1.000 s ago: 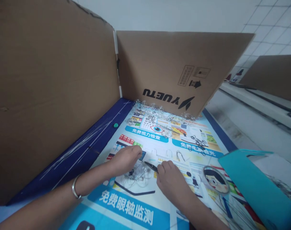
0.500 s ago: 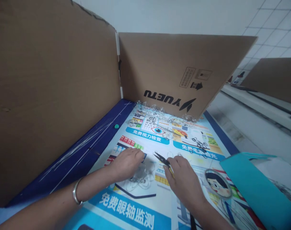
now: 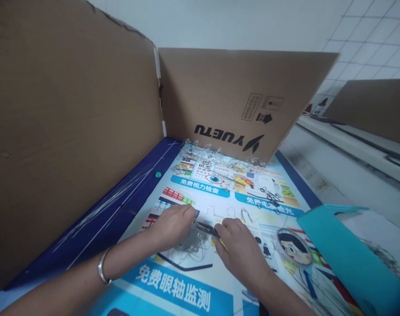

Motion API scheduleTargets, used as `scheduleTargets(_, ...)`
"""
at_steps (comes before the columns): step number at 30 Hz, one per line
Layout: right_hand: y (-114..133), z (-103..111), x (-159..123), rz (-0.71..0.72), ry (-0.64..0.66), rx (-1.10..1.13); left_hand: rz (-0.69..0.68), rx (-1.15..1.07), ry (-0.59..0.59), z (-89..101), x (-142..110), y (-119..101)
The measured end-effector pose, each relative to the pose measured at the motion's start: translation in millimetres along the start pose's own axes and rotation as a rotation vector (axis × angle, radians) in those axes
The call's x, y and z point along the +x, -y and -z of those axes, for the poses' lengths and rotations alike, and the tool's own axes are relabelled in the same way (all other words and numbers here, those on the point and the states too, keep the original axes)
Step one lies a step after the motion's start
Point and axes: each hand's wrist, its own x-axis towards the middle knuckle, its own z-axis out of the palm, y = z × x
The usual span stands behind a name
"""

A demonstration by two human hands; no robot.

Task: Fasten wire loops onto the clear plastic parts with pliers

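Here we are at the bench (image 3: 200,195), and call the pliers' tips the centre of the clock! The left hand (image 3: 175,226) sits at 9 o'clock, its grip pinched on the wire piece (image 3: 192,245), a loose tangle of thin, pale loops spreading below the fingers towards 7 o'clock. The exact pinch point is hidden. Over at 4 o'clock, the right hand (image 3: 239,250) has its grip wrapped firmly round the pliers (image 3: 209,229), black nose angled towards 10 o'clock and right up by the left fingertips! Whether the tips bite the wire is too small to tell.

Look around the dial: bent wire hooks (image 3: 246,215) lie in a short row between 2 and 3 o'clock, with a cluster of black rings (image 3: 271,195) beyond them. Far out from 12 to 1, clear and wiry pieces (image 3: 216,151) line the foot of the back cardboard panel (image 3: 226,87). Between 9 and 10, long straight wires (image 3: 110,197) stretch along the dark blue border (image 3: 137,197); a small green disc (image 3: 158,174) sits near 11. And between 3 and 4, a teal box (image 3: 347,259) holds more tangled wire (image 3: 380,254). A silvery bangle (image 3: 102,267) rings the left wrist at 8 o'clock.
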Motion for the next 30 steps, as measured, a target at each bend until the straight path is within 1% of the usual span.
scheduleTargets(3, -1.1, -0.5, 0.1, 0.006, 0.005, -0.011, -0.017, 0.009, 0.004, 0.7, -0.2, 0.0)
scheduleTargets(13, -1.0, -2.1, 1.1, 0.053, -0.039, -0.083, -0.069, 0.045, -0.017, -0.7, -2.6, 1.0)
scheduleTargets(20, -2.5, -4.6, 1.0, 0.084, -0.071, -0.117, -0.073, 0.02, 0.034, 2.3, -2.3, 1.5)
scheduleTargets(26, -2.7, -5.8, -0.4, 0.072, -0.076, -0.05, -0.108, 0.079, 0.002, 0.9, -2.4, 1.8)
scheduleTargets(30, -2.2, -5.0, -0.1, 0.078, -0.08, -0.044, -0.12, 0.107, -0.006, -0.3, -2.6, 1.4)
